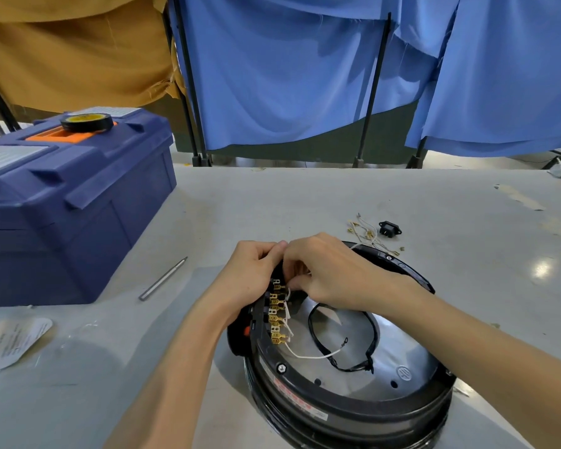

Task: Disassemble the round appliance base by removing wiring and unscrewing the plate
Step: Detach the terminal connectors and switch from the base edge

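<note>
Brass terminal row (276, 314) runs near-to-far on the base (353, 404); left hand (251, 275) grips its far end, right hand (332, 275) pinches wiring (288, 294).

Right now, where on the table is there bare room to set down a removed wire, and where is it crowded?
Free: the table between the toolbox and the round base, past the metal rod; right of the base. Crowded: behind the base, with loose wires and a black socket; near left, a plastic bag.

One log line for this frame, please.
stage: wiring removal | left hand: holds terminal strip | right hand: pinches white wiring | metal plate: on round base
</note>
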Demonstrator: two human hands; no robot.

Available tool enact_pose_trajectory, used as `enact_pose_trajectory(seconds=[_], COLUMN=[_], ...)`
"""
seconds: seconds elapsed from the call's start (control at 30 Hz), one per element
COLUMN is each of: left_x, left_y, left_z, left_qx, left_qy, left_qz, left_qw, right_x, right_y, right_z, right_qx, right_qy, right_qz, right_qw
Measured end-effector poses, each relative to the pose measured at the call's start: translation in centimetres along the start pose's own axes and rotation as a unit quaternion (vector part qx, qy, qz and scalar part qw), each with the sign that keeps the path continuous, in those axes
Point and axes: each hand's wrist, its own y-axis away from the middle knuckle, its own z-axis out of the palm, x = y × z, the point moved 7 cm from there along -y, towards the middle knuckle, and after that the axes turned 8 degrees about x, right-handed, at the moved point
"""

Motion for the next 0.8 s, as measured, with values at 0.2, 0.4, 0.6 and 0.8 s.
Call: enact_pose_trajectory(seconds=[0.2, 0.4, 0.6, 0.8], left_x=[-0.2, -0.3, -0.5, 0.0], left_y=[0.0, 0.0, -0.2, -0.2], left_z=[0.1, 0.0, 0.0, 0.1], left_qx=[-0.013, -0.015, -0.025, -0.02], left_qy=[0.013, 0.035, 0.039, 0.095], left_qz=[0.0, -0.004, -0.001, 0.001], left_qw=[1.0, 0.999, 0.999, 0.995], right_x=[-1.3, -2.3, -1.1, -1.0], right_y=[0.2, 0.6, 0.1, 0.1], right_z=[0.6, 0.7, 0.5, 0.0], right_qx=[0.016, 0.047, 0.01, 0.021], right_qy=[0.075, 0.207, 0.149, 0.115], right_qz=[-0.06, -0.094, -0.024, 0.0], right_qw=[0.995, 0.973, 0.988, 0.993])
